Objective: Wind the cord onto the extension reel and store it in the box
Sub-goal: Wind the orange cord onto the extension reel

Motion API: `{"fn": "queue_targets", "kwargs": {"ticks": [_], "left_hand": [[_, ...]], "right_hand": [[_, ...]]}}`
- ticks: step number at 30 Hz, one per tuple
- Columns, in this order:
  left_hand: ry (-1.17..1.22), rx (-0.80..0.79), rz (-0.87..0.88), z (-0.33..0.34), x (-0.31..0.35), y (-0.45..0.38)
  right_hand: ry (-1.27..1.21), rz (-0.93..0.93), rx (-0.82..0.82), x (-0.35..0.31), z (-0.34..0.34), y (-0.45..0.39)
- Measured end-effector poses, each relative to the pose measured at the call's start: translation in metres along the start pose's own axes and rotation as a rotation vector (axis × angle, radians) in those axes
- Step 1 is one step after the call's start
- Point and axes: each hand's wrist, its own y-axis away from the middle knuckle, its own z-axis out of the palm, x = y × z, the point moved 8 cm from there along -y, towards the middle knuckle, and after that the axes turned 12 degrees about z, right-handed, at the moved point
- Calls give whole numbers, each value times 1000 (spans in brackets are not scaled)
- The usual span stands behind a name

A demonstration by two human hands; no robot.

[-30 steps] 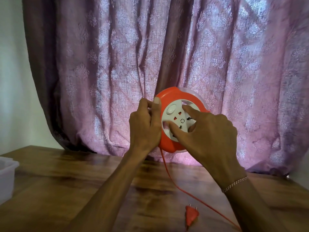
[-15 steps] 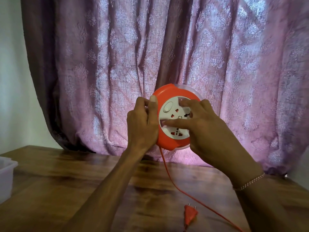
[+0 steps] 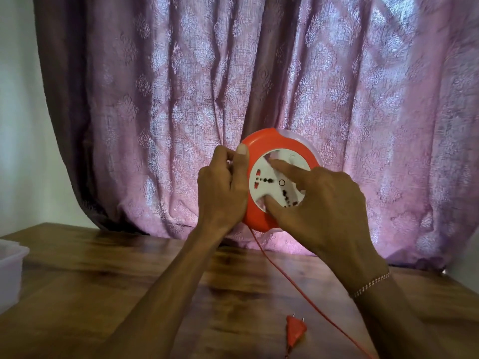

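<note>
Item 1, extension reel (image 3: pixel 261 149): orange round housing with a white socket face, held upright in the air above the wooden table (image 3: pixel 103 281), in front of the pink patterned curtain (image 3: pixel 181 99). From my remote seat I see its face turned toward the camera.

Item 2, left hand (image 3: pixel 223 193): on the reel's left edge, fingers curled round the rim, thumb lying up along the orange housing. It grips the reel.

Item 3, right hand (image 3: pixel 321 203): over the lower right of the reel. Index finger stretched up across the white face, thumb tip pressed on the face's lower left part; the two are spread apart. The remaining fingers lie behind the hand (I cannot tell how they sit).

Item 4, cord (image 3: pixel 285 275): orange, leaves the reel's underside between the two wrists and runs down across the table toward the lower right edge.

Item 5, plug (image 3: pixel 295 332): orange, two pins, lying on the table near the bottom edge, well below both hands.

Item 6, box (image 3: pixel 10 275): translucent white plastic, at the table's far left, well apart from the reel; partly out of view.

Item 7, bracelet (image 3: pixel 370 285): beaded, on the right wrist.
</note>
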Motion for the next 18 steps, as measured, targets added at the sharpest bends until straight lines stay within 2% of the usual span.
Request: {"fn": "queue_targets", "kwargs": {"ticks": [4, 7, 10, 14, 18], "left_hand": [[2, -8, -16, 1, 0, 1], [6, -31, -9, 4, 3, 4], [21, -33, -13, 5, 3, 4], [27, -38, -23, 5, 3, 4], [16, -23, -30, 3, -1, 3]], "right_hand": [[-161, 152, 54, 9, 4, -3], [-192, 149, 67, 10, 6, -3], [-109, 151, 50, 12, 4, -5], [-140, 32, 13, 7, -6, -7], [-56, -123, -194, 2, 5, -4]]}}
